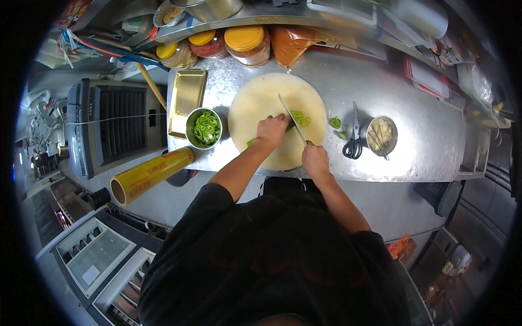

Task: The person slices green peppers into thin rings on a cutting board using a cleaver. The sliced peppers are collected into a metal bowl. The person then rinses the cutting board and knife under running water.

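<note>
On a round, pale cutting board (250, 103), my left hand (271, 130) presses down with its fingers curled over a green pepper (290, 125), most of which the hand hides. My right hand (315, 157) is closed round the handle of a kitchen knife (285, 105). Its blade slants across the board, close beside my left fingertips. Thin green pepper slices (300, 118) lie just right of the blade. A metal bowl left of the board is filled with green pepper rings (207, 128). Green pepper pieces (335, 123) rest on the steel table right of the board.
Scissors (353, 142) and a metal bowl of pale chopped food (380, 132) stand to the right. At left are a gold tray (186, 103) and a yellow film roll (152, 175) jutting past the table edge. Yellow-lidded jars (247, 46) line the back below a shelf.
</note>
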Demonstrator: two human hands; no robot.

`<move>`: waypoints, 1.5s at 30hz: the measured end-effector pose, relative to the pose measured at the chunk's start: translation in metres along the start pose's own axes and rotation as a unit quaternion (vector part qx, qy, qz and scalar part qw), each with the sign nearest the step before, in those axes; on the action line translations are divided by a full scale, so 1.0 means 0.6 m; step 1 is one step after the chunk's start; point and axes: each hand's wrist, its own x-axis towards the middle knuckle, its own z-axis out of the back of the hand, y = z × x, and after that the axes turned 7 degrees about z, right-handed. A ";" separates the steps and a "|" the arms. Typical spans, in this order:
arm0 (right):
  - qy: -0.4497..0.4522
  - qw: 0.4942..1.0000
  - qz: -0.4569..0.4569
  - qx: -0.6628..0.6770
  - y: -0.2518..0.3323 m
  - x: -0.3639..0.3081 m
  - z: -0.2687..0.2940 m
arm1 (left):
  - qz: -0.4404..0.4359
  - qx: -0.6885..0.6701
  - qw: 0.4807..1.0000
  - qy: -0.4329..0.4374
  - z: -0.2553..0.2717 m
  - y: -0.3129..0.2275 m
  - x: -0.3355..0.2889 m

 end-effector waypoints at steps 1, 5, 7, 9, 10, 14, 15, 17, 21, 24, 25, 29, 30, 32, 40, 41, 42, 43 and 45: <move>-0.010 1.000 0.007 0.005 -0.004 0.014 -0.015 | -0.001 -0.003 1.000 -0.003 0.000 0.000 -0.002; -0.050 0.998 0.021 0.029 -0.007 0.026 -0.032 | 0.000 -0.022 1.000 -0.017 -0.001 0.001 -0.005; -0.030 0.999 0.018 0.023 -0.010 0.009 -0.021 | 0.006 -0.026 1.000 -0.017 0.002 0.002 -0.007; -0.016 1.000 0.014 0.013 -0.006 -0.013 -0.004 | 0.010 -0.020 1.000 -0.012 0.006 0.001 -0.004; -0.011 1.000 0.012 0.006 -0.001 -0.024 0.009 | 0.010 -0.022 1.000 -0.012 0.004 0.001 -0.005; 0.009 1.000 0.008 -0.014 -0.002 -0.022 0.007 | 0.005 -0.024 1.000 -0.019 -0.005 0.004 -0.005; 0.001 1.000 0.011 -0.014 -0.006 -0.011 -0.003 | 0.001 -0.025 0.999 -0.021 -0.006 0.005 -0.004; -0.013 1.000 0.018 -0.010 -0.016 0.015 -0.032 | -0.009 -0.026 0.999 -0.037 -0.014 0.007 -0.004; -0.035 0.999 0.030 0.006 -0.019 0.025 -0.048 | -0.006 -0.040 0.998 -0.041 -0.011 0.008 -0.003; -0.032 0.999 0.028 0.004 -0.014 -0.007 -0.023 | 0.010 -0.041 0.999 -0.028 -0.008 0.006 -0.006; -0.021 1.000 0.023 -0.001 -0.011 -0.018 -0.013 | 0.010 -0.041 0.999 -0.027 -0.008 0.005 -0.008; 0.002 1.000 0.007 -0.022 0.003 -0.028 0.004 | 0.013 -0.044 0.999 -0.027 -0.013 0.008 -0.008; -0.002 1.000 0.006 -0.018 0.004 -0.023 -0.001 | 0.015 -0.044 0.999 -0.027 -0.014 0.009 -0.007; -0.011 1.000 0.005 -0.009 0.001 -0.003 -0.019 | 0.003 -0.035 0.999 -0.031 -0.014 0.011 -0.003; -0.032 0.999 0.027 -0.002 -0.009 -0.008 -0.027 | 0.012 -0.031 0.999 -0.027 -0.011 0.007 -0.006; -0.025 0.999 0.023 -0.007 -0.001 -0.022 -0.013 | 0.011 -0.031 0.999 -0.032 -0.012 0.010 -0.008; -0.019 1.000 0.018 -0.009 0.003 -0.027 -0.005 | 0.009 -0.031 0.999 -0.038 -0.011 0.012 -0.008; -0.013 1.000 0.013 -0.011 0.007 -0.032 0.002 | 0.007 -0.031 0.999 -0.040 -0.013 0.011 -0.008; 0.001 1.000 0.005 -0.017 0.009 -0.028 0.004 | 0.005 -0.030 0.999 -0.045 -0.019 0.014 -0.007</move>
